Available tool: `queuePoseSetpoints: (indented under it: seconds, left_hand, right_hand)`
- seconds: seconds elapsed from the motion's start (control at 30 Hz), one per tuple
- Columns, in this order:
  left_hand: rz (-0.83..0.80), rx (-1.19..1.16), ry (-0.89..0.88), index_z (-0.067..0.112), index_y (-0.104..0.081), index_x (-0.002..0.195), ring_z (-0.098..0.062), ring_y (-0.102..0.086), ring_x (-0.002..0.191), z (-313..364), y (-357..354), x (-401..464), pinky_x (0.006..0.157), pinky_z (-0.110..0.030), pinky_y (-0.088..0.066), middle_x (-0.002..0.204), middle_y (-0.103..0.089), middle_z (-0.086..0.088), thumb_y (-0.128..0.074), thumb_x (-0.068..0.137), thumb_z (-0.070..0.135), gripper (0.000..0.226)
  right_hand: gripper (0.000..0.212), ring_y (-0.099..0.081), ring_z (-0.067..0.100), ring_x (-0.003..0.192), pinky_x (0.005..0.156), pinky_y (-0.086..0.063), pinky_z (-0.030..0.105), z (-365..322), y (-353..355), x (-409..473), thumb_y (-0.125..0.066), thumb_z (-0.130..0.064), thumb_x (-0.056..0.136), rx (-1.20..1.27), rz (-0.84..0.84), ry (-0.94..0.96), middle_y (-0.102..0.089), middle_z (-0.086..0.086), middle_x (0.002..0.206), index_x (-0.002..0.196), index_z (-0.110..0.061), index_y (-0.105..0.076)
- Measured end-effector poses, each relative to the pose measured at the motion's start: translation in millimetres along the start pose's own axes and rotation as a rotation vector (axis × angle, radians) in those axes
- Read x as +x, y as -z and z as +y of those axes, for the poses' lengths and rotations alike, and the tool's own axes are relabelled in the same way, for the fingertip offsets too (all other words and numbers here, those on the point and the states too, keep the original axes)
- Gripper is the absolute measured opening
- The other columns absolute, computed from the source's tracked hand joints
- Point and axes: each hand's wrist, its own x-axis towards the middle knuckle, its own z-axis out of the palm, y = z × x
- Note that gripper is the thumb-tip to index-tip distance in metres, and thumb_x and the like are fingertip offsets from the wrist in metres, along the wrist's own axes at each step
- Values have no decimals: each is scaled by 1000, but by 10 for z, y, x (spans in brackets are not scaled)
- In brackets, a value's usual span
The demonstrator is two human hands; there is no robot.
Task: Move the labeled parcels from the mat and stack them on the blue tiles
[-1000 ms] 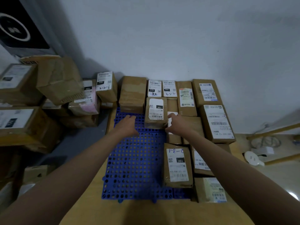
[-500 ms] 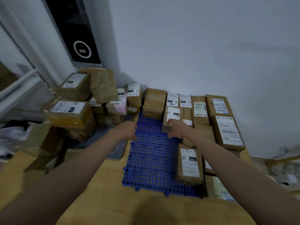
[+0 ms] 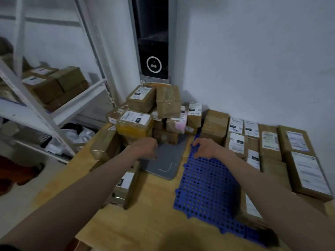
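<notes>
1. Over the grey mat, the left hand hangs palm down with its fingers loosely curled and a little spread, holding nothing; the fingertips are blurred.
2. On the far left corner of the blue tiles, the right hand rests with its fingers spread and bent, the tips touching the perforated plastic; it grips no parcel.
3. Just beyond the left hand, the heap of parcels sits on the far end of the mat, boxes stacked unevenly, some tilted. The nearest one, wrapped in yellow tape, carries a white label with a barcode; its print is too small to read.
4. A small upright box at the heap's right edge has handwriting under its label, not legible.
5. Right of the right hand, the stacked parcels lie in rows on the tiles against the white wall, labels facing up; only barcodes and dark blocks can be made out.
6. The mat and tiles lie side by side on a wooden table.
7. At far left, a white shelf rack holds more brown boxes.
8. Behind the heap stands a black panel with a round white ring mark.
</notes>
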Motion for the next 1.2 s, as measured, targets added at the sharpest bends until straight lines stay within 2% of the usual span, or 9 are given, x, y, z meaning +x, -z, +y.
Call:
queuePoseSetpoints:
  seconds: [0.07,0.2,0.3,0.37,0.43,0.67,0.87,1.0,1.2]
  left_hand:
    - [-22,9,0,22,-58,95,-17,-56,92,-250,35,-18,80,-32,-50,110,-63,-3,-75,80,35,26]
    - [-9,-63,58,23,-62,102,-16,-61,91,-762,62,4,76,-30,-51,98,-61,5,-77,77,32,31]
    - [47,-150,90,26,-57,78,-10,-61,74,-1121,99,77,63,-25,-48,93,-67,0,-76,76,28,19]
    - [134,-112,114,24,-60,91,-18,-62,90,-1318,165,137,77,-31,-51,111,-66,-4,-75,76,34,24]
    - [208,-55,115,22,-55,123,-25,-58,112,-1479,262,210,94,-42,-50,124,-60,-4,-78,72,40,58]
    - [111,-48,79,14,-34,146,-32,-42,129,-1776,527,526,101,-45,-45,144,-39,-15,-78,74,36,88]
    - [137,-210,30,15,-29,148,-34,-38,135,-1912,568,721,103,-50,-44,150,-34,-16,-83,65,43,103]
    - [178,-317,-52,19,-40,142,-30,-50,126,-1948,563,752,101,-49,-46,139,-50,-11,-88,60,44,98]
    - [150,-328,-134,19,-43,142,-29,-48,129,-1858,556,765,105,-48,-43,141,-51,-9,-88,63,35,92]
  right_hand:
    - [55,-57,18,93,77,-53,32,-193,-49,85,-73,-23,85,5,12,13,-55,4,112,134,-17,-49]
    - [56,-57,22,111,87,-53,32,-580,-163,276,-70,-23,88,29,8,28,-55,7,129,138,-15,-47]
    - [56,-55,24,118,91,-47,30,-860,-271,428,-68,-24,89,53,31,27,-55,10,132,139,-13,-46]
    - [59,-54,23,120,97,-47,33,-1040,-337,526,-68,-27,89,64,45,3,-55,9,133,141,-14,-43]
    - [62,-54,23,120,97,-47,31,-1197,-406,627,-67,-28,89,81,62,-18,-56,9,133,143,-13,-41]
    - [69,-55,28,120,97,-49,38,-1630,-545,877,-71,-26,85,213,121,-83,-52,13,136,143,-6,-39]
    - [47,-59,27,112,91,-51,35,-1909,-549,1037,-75,-28,82,325,182,-75,-61,11,121,119,-8,-54]
    - [65,-51,30,124,105,-43,41,-2079,-554,1061,-74,-39,84,376,225,-38,-54,14,133,135,-7,-51]
    - [66,-51,31,125,106,-42,42,-2127,-581,1029,-74,-38,84,418,253,-55,-53,14,136,137,-8,-49]
